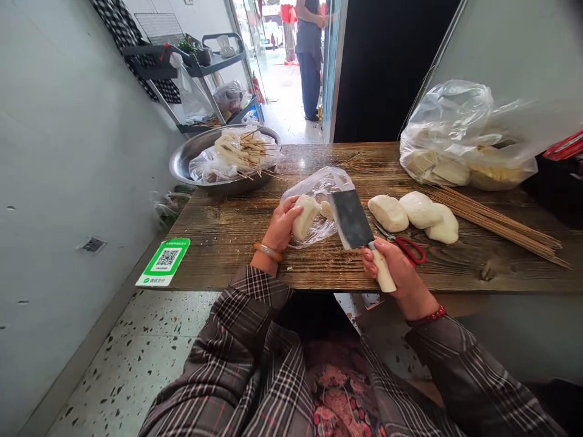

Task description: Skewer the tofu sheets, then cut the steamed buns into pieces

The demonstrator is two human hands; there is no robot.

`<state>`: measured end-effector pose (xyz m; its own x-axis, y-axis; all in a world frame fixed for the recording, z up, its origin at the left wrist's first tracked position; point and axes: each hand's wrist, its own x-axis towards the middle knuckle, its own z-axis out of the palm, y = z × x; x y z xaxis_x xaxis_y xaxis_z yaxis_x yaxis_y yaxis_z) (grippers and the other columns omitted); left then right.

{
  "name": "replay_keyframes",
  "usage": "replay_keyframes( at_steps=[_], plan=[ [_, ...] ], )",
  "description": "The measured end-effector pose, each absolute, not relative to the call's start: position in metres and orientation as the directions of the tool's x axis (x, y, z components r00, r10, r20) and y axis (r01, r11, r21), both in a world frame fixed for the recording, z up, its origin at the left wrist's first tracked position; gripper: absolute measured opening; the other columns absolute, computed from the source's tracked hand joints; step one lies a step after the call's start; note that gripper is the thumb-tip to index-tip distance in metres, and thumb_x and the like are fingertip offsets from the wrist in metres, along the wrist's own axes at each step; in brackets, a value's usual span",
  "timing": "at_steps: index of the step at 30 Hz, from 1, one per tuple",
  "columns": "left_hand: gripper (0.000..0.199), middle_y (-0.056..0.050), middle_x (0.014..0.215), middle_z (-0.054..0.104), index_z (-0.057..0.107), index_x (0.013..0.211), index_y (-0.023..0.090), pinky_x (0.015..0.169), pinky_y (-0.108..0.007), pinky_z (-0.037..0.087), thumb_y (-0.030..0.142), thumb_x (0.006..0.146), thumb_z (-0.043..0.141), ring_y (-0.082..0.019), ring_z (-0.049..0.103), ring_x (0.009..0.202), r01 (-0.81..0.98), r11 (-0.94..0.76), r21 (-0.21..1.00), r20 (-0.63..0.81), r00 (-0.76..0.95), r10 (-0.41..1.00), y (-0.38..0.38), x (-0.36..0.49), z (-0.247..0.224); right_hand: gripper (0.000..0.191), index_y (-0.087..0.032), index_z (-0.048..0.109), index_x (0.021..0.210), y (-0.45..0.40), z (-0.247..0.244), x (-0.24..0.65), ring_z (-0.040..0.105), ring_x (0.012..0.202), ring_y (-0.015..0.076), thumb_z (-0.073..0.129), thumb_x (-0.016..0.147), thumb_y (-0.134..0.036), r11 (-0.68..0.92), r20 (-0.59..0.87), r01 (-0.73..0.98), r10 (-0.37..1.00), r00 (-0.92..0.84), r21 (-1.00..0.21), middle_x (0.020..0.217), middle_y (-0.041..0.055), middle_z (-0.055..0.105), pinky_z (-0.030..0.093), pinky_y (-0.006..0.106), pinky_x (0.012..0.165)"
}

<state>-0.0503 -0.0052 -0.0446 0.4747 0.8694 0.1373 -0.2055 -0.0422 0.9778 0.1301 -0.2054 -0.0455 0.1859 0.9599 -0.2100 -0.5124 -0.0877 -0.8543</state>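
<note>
My left hand (283, 226) is closed round a white steamed bun (305, 217), holding it up over a clear plastic bag (324, 179) on the table. In my right hand (395, 267) is a cleaver (351, 218), gripped by its pale handle with the dark blade tilted up and left. A small white piece (326, 210) shows between the bun and the blade. Several more steamed buns (421, 209) lie in a row to the right of the cleaver. Red-handled scissors (412, 250) rest beside my right hand, their blades partly under the nearest bun.
A bundle of wooden skewers (496, 220) lies at the right, before a plastic bag of pale food (460, 142). At the back left stands a metal basin (182, 164) with skewered food. A QR-code card (164, 262) sits at the table's left front corner. Someone (308, 60) stands in the doorway.
</note>
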Motion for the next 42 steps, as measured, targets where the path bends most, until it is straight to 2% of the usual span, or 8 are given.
replay_keyframes(
  at_steps=[5, 11, 16, 26, 30, 34, 38, 42],
  plan=[
    [0.042, -0.004, 0.096, 0.07, 0.068, 0.104, 0.018, 0.075, -0.03, 0.051, 0.04, 0.068, 0.072, -0.019, 0.064, 0.085, -0.221, -0.004, 0.975, 0.112, 0.478, 0.871, -0.005, -0.048, -0.043, 0.027, -0.023, 0.039, 0.077, -0.205, -0.053, 0.137, 0.039, 0.049, 0.0072, 0.061, 0.082, -0.038, -0.09, -0.228, -0.578, 0.959, 0.171, -0.811, 0.068, -0.0062, 0.046, 0.034, 0.019, 0.043],
    [0.046, -0.004, 0.098, 0.07, 0.067, 0.108, 0.018, 0.077, -0.031, 0.052, 0.04, 0.068, 0.074, -0.02, 0.064, 0.087, -0.231, 0.007, 0.973, 0.111, 0.491, 0.864, -0.004, -0.046, -0.046, 0.023, -0.023, 0.043, 0.082, -0.205, -0.055, 0.139, 0.046, 0.052, 0.0075, 0.063, 0.078, -0.034, -0.102, -0.252, -0.582, 0.95, 0.183, -0.807, 0.071, -0.0041, 0.054, 0.04, 0.019, 0.046],
    [0.048, -0.004, 0.098, 0.071, 0.066, 0.109, 0.018, 0.077, -0.03, 0.052, 0.04, 0.068, 0.075, -0.019, 0.065, 0.087, -0.211, -0.024, 0.977, 0.13, 0.503, 0.854, -0.003, -0.046, -0.049, 0.034, -0.023, 0.042, 0.081, -0.202, -0.052, 0.134, 0.047, 0.049, 0.0063, 0.071, 0.077, -0.04, -0.085, -0.283, -0.596, 0.927, 0.248, -0.799, 0.067, -0.0051, 0.056, 0.038, 0.017, 0.044],
    [0.043, -0.005, 0.101, 0.071, 0.066, 0.107, 0.018, 0.08, -0.03, 0.053, 0.041, 0.071, 0.072, -0.019, 0.066, 0.091, -0.251, -0.094, 0.963, 0.204, 0.46, 0.864, 0.0, -0.048, -0.049, 0.04, -0.023, 0.051, 0.087, -0.198, -0.054, 0.125, 0.051, 0.048, 0.0066, 0.08, 0.068, -0.041, -0.039, -0.232, -0.456, 0.898, 0.375, -0.889, 0.067, -0.0048, 0.062, 0.04, 0.017, 0.043],
    [0.042, -0.006, 0.1, 0.071, 0.066, 0.107, 0.017, 0.077, -0.03, 0.053, 0.041, 0.072, 0.071, -0.019, 0.066, 0.088, -0.261, -0.121, 0.958, 0.225, 0.419, 0.88, 0.003, -0.047, -0.051, 0.033, -0.02, 0.06, 0.089, -0.195, -0.043, 0.126, 0.052, 0.05, 0.0067, 0.073, 0.074, -0.047, -0.063, -0.148, -0.231, 0.916, 0.373, -0.971, 0.07, -0.0036, 0.063, 0.041, 0.018, 0.046],
    [0.043, -0.006, 0.1, 0.071, 0.064, 0.11, 0.017, 0.078, -0.031, 0.053, 0.039, 0.074, 0.069, -0.019, 0.066, 0.088, -0.184, -0.217, 0.959, 0.275, 0.405, 0.872, 0.004, -0.047, -0.053, 0.033, -0.018, 0.068, 0.095, -0.186, -0.023, 0.134, 0.056, 0.06, 0.0109, 0.065, 0.081, -0.048, -0.026, 0.025, 0.158, 0.95, 0.31, -0.987, 0.075, -0.0006, 0.065, 0.044, 0.022, 0.054],
    [0.045, -0.007, 0.1, 0.07, 0.063, 0.113, 0.015, 0.079, -0.032, 0.052, 0.038, 0.075, 0.067, -0.02, 0.065, 0.09, -0.072, -0.331, 0.941, 0.328, 0.434, 0.839, 0.005, -0.048, -0.054, 0.039, -0.014, 0.074, 0.106, -0.173, -0.013, 0.143, 0.061, 0.075, 0.0185, 0.058, 0.083, -0.042, 0.021, 0.218, 0.581, 0.937, 0.272, -0.813, 0.086, 0.0053, 0.072, 0.047, 0.03, 0.069],
    [0.043, -0.007, 0.1, 0.07, 0.064, 0.114, 0.015, 0.084, -0.035, 0.052, 0.035, 0.076, 0.066, -0.022, 0.065, 0.091, 0.1, -0.423, 0.901, 0.328, 0.481, 0.813, 0.004, -0.049, -0.052, 0.041, -0.012, 0.075, 0.104, -0.161, -0.022, 0.158, 0.06, 0.069, 0.0194, 0.053, 0.084, -0.04, -0.033, 0.253, 0.718, 0.924, 0.287, -0.695, 0.076, 0.0057, 0.071, 0.045, 0.03, 0.066]
  ],
)
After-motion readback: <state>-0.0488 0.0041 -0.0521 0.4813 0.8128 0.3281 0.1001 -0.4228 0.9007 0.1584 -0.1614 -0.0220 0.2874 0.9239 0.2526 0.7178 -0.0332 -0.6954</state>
